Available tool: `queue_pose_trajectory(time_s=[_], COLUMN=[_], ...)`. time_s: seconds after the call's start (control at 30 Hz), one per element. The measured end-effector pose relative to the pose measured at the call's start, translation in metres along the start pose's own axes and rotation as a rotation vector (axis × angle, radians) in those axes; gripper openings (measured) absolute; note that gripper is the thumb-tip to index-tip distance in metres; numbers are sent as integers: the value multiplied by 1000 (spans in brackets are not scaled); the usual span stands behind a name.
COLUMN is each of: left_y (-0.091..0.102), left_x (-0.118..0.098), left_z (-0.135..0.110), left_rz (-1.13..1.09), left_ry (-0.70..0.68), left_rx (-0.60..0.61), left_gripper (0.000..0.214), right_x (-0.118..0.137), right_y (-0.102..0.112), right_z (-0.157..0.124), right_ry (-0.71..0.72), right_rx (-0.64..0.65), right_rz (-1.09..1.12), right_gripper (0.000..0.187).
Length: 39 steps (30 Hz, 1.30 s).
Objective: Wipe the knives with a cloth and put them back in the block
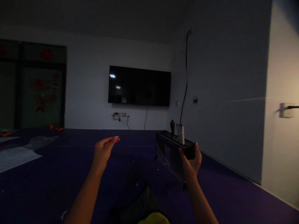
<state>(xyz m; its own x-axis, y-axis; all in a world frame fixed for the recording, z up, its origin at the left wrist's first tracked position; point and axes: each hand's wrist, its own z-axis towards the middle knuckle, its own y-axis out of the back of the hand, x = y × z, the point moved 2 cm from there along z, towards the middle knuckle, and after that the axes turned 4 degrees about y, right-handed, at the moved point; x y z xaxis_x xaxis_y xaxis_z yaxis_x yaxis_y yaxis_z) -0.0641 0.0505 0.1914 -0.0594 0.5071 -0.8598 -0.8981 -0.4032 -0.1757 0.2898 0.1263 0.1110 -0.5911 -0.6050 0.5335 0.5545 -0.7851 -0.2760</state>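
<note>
My right hand [192,160] grips the near end of a low dark stand [171,146] by the right wall, thumb on its side and fingers over its top edge. On the stand sit a small dark vase [172,127] and a white power strip [181,133] with a black cable running up the wall. My left hand [105,149] floats in the air left of the stand, palm turned inward, fingers together and stretched out, holding nothing.
A dark purple floor [77,165] fills the room. A wall-mounted black television [139,85] hangs ahead with sockets below it. Pale sheets [16,155] lie at the left, orange bits beyond them. A white wall corner [280,124] stands at right.
</note>
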Motion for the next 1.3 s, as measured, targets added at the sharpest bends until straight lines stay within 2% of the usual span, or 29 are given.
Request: queue_pose_trajectory(time_s=[0.1,0.2,0.3,0.53,0.67,0.8,0.93,1.07,1.2,1.3], left_y=[5,6,5,6,11,24,38,45,44,46], left_x=[0,0,2,18,32,39,37,32,30,35], left_z=[1,1,2,8,15,22,25,26,25,27], left_rz=[66,80,69,139,177,163,95,45,96,261], left_ry=[-35,-40,11,121,184,267,368,450,406,282], left_rx=[-89,-114,-83,42,28,16,111,182,167,56], left_gripper=[27,26,22,21,27,37,45,49,43,33], right_x=[-19,-31,-39,-43,-40,-33,-22,-10,15,46], right_y=[10,16,18,17,17,17,17,18,18,18], right_z=[1,0,-4,-11,-11,-12,-14,-11,-2,5], right_ry=[31,86,115,68,37,4,-25,76,270,365], right_rx=[-82,-123,-154,-156,-178,-158,-150,-216,-270,-307], right_rz=[-130,-221,-287,-326,-342,-378,-483,-504,-445,-359], right_gripper=[88,89,89,89,89,93,92,94,84,65])
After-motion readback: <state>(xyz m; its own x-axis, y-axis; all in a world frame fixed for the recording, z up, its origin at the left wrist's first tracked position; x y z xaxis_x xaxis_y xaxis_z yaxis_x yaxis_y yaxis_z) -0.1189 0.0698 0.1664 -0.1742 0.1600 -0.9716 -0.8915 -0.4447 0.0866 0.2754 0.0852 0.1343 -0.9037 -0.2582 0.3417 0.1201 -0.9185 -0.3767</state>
